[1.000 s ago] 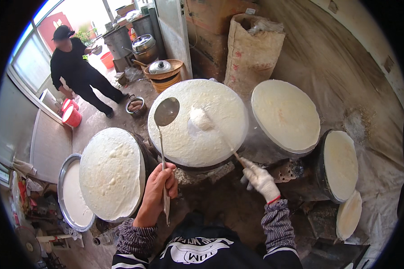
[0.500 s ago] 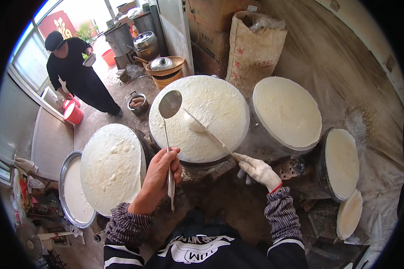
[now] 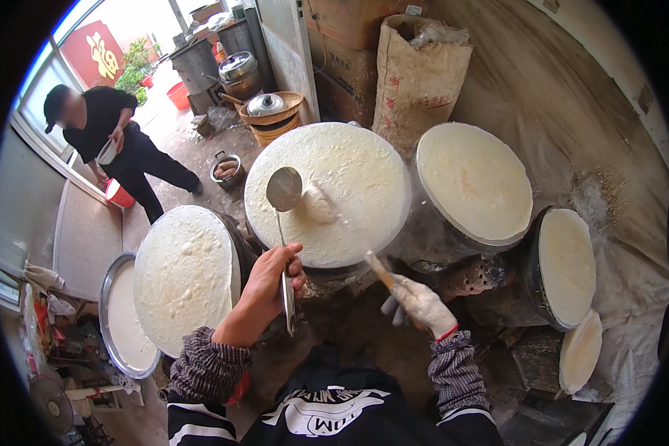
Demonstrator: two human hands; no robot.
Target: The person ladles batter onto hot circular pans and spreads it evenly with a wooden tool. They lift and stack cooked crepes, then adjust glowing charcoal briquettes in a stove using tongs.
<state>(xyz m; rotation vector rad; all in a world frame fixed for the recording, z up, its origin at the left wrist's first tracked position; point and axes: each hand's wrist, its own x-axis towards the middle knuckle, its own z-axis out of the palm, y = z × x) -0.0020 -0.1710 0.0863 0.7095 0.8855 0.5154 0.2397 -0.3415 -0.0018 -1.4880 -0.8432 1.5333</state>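
Note:
My left hand (image 3: 269, 276) is closed round the handle of a metal ladle (image 3: 284, 189), whose bowl hangs over a large round griddle coated with pale batter (image 3: 357, 167). My right hand (image 3: 421, 301) wears a light glove with a red cuff edge. It grips a long spreader (image 3: 381, 269) with a tan handle, its shaft smeared by motion. A whitish, batter-coated lump (image 3: 320, 204) sits at the spreader's far end, on the batter; whether it is the tool's head or loose batter, I cannot tell.
More batter-covered griddles stand left (image 3: 188, 279) and right (image 3: 474, 184), with a smaller one (image 3: 567, 267) farther right. A basin of white batter (image 3: 125, 316) is at far left. A person in dark clothes (image 3: 100, 119) holds a bowl beyond. A pot (image 3: 227, 171) sits on the floor.
The spreader has shifted slightly down, its shaft now blurred. My right hand has moved slightly down; the ladle has shifted slightly downward. The other person has turned and brought the bowl closer to their body.

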